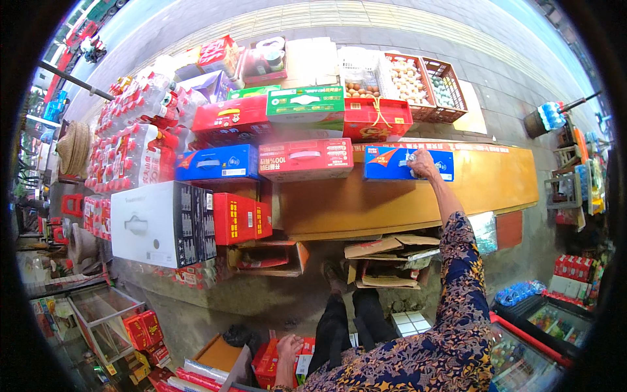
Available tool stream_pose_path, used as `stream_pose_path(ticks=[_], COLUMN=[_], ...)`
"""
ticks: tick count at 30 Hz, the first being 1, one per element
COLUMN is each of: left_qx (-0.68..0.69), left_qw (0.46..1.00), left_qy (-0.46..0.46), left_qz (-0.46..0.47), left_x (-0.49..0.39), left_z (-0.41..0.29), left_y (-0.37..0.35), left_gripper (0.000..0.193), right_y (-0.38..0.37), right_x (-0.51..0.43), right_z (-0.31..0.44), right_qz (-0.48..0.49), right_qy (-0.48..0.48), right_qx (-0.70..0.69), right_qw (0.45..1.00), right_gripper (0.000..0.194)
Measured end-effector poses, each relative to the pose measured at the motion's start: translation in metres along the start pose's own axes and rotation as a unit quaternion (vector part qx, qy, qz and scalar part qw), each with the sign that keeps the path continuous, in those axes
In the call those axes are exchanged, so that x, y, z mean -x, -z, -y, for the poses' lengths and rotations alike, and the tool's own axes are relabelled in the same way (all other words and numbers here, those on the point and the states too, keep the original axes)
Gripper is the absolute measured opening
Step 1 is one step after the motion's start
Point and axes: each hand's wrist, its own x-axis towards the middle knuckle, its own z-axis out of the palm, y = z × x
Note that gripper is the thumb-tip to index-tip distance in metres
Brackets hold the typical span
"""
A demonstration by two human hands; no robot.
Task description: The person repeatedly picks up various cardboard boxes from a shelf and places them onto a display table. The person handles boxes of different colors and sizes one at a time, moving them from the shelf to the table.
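My right hand [420,164] holds the handle area of a blue carton [387,170] that stands on the long yellow-brown table [323,210]. Left of it on the table are a pink-red carton [294,169] with a white handle and another blue carton [196,169]. My left hand [290,346] hangs low beside my leg, near red boxes [267,365]; its fingers look loosely curled and nothing shows in it. A row of red cartons [230,117] and a green-and-white carton [306,105] stands behind.
Crates of eggs [409,81] stand beyond the table at the back. Shrink-wrapped drink bottles [132,161] and a large white carton [147,215] are stacked at left. Open cardboard boxes [387,272] lie under the table's front edge. Glass-topped freezers [524,353] stand at lower right.
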Motion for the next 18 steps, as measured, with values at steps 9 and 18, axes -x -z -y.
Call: stream_pose_path(ticks=[9, 18], left_qx=[0.036, 0.026], left_qw=[0.999, 0.998], left_qy=[0.014, 0.018], left_qz=[-0.028, -0.047], left_x=[0.004, 0.007], left_z=[0.015, 0.031], left_y=[0.010, -0.001], left_gripper=[0.013, 0.017], right_y=[-0.037, -0.036], right_x=[-0.056, -0.060], right_z=[0.006, 0.012], right_qz=[-0.037, -0.011], right_qy=[0.007, -0.005], right_qx=[0.025, -0.085], right_qw=[0.999, 0.996], right_gripper=[0.029, 0.024])
